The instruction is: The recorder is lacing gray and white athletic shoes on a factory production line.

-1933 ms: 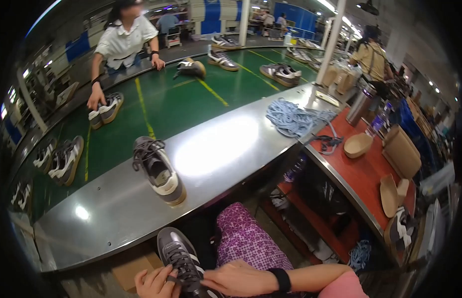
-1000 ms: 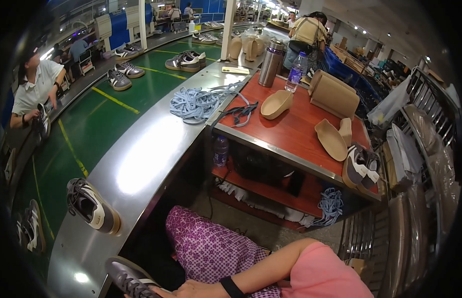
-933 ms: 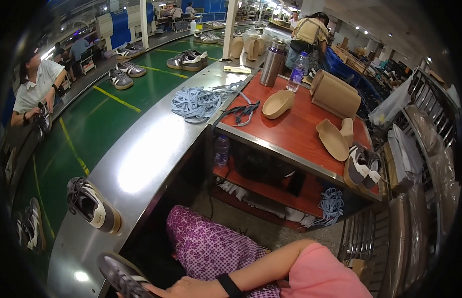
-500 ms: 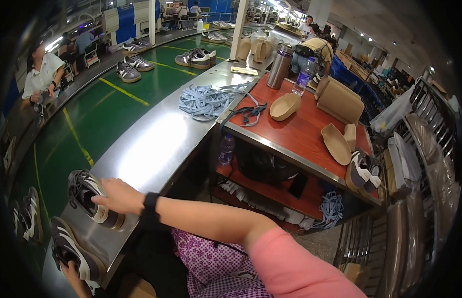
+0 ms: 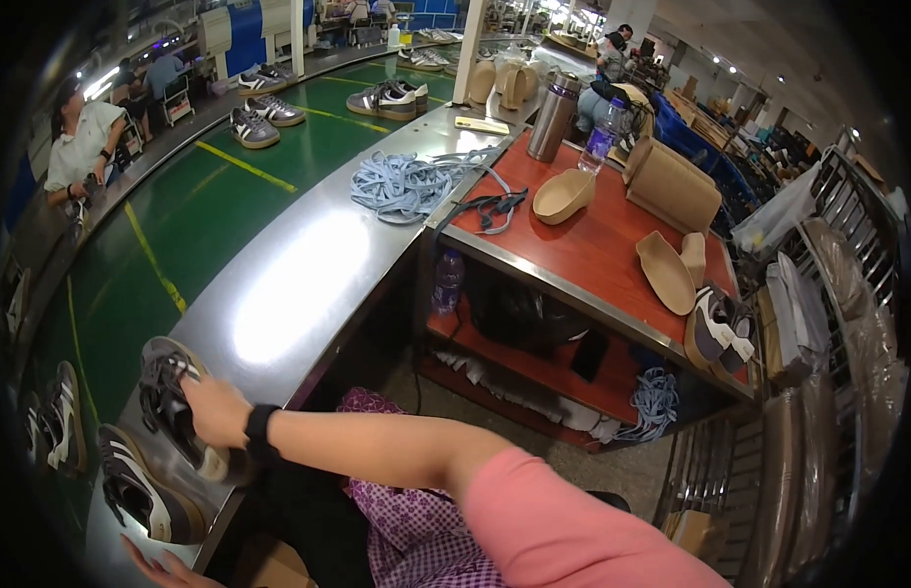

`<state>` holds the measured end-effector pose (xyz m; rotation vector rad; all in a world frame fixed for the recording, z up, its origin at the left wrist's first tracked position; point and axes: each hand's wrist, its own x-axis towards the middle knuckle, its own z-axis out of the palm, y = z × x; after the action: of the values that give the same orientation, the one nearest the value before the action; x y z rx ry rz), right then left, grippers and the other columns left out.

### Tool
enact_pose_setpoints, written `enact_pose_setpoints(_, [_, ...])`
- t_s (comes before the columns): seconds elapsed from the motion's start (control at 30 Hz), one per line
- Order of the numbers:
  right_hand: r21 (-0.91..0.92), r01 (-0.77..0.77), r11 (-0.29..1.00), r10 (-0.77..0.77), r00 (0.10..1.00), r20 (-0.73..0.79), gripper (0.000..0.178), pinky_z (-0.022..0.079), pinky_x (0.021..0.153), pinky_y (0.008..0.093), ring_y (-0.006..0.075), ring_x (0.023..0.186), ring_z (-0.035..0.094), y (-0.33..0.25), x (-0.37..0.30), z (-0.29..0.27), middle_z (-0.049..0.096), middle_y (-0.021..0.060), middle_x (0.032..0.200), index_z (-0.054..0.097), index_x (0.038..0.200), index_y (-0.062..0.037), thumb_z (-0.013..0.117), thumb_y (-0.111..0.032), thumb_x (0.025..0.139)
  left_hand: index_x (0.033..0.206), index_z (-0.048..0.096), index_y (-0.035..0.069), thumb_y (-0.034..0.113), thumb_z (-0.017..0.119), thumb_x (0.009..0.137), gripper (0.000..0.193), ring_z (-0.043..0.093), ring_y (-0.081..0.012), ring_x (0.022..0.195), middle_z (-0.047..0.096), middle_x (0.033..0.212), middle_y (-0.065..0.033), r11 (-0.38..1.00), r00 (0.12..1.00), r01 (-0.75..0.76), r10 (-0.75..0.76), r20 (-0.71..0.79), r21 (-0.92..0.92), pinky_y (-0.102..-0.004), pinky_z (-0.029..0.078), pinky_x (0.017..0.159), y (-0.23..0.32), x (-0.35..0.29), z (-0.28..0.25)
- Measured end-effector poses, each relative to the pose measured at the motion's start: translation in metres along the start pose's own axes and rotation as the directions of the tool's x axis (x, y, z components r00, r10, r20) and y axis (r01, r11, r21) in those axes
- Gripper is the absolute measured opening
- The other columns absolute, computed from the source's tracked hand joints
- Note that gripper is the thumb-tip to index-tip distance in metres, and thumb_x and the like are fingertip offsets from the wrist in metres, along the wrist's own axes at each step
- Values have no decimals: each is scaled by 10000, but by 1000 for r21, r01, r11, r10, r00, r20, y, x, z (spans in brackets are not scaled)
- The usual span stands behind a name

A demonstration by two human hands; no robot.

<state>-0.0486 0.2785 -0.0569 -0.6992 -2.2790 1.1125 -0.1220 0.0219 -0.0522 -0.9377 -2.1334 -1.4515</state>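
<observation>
My right hand (image 5: 218,412), with a black band at its wrist, grips a dark sneaker (image 5: 165,380) with white stripes and dark laces by its collar side. The sneaker is on the steel ledge beside the green conveyor. Nearer to me stands a second dark striped sneaker (image 5: 167,512), its toe pointing away. Just below its heel, my left hand (image 5: 160,570) shows at the lower edge with fingers stretched apart and nothing in them.
Pale blue laces (image 5: 402,186) are heaped farther along the steel ledge (image 5: 299,284). At right, a red table (image 5: 534,257) bears cardboard shoe forms (image 5: 563,196), a steel flask (image 5: 553,122), a water bottle (image 5: 600,137) and sneakers (image 5: 715,328). More sneakers (image 5: 266,120) ride the green conveyor (image 5: 230,230).
My left hand has let go of the nearer sneaker and drawn back toward me. My right hand has shifted slightly left and down, tilting the other sneaker.
</observation>
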Motion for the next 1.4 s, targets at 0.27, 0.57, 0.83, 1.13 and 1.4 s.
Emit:
enact_pose_setpoints(0.27, [175, 67, 982, -114, 956, 271, 778, 535, 757, 473, 503, 861, 596, -45, -165, -26, 146, 408, 1442, 209, 1384, 133, 594, -28, 727, 1417, 322, -38, 180, 667, 810, 732, 436, -236, 1256, 435, 1384, -160, 779, 680, 596, -359, 639, -196, -361, 311, 1078, 66, -66, 0])
enact_pose_setpoints(0.57, [-18, 14, 1000, -4, 883, 469, 801, 460, 960, 454, 572, 1229, 390, -50, -240, -61, 170, 461, 1406, 152, 1374, 215, 608, -3, 753, 1345, 394, -10, 38, 644, 746, 651, 508, -464, 1167, 432, 1339, -302, 885, 399, 465, -220, 890, 11, -442, 442, 965, 87, -114, -23])
enact_pose_setpoints(0.83, [-18, -28, 999, 34, 795, 605, 777, 419, 1007, 453, 556, 1226, 408, -49, -250, -59, 199, 458, 1401, 186, 1356, 224, 615, -14, 753, 1408, 258, -66, 15, 612, 728, 771, 390, -514, 1265, 231, 1435, -368, 893, 319, 443, -237, 917, 77, -460, 365, 1063, 86, -127, -38])
enact_pose_setpoints(1.13, [199, -411, 890, 202, 744, 637, 316, 512, 855, 302, 206, 936, 660, -20, -203, -99, 664, 162, 1076, 578, 1228, 31, 560, -73, 930, 1452, 265, 20, 223, 817, 694, 958, 250, -316, 1411, 259, 1512, -188, 722, 585, 665, -345, 734, -191, -442, 230, 1136, 63, -103, -49])
enact_pose_setpoints(1.4, [42, 312, 949, -266, 724, 636, 400, 419, 1024, 425, 398, 1264, 453, -70, -198, -88, 495, 247, 1296, 541, 1204, 66, 651, -114, 865, 1118, 634, 31, 211, 720, 797, 378, 550, -389, 1168, 565, 1262, -183, 984, 487, -46, 172, 856, -172, -444, 483, 955, 93, -51, -55])
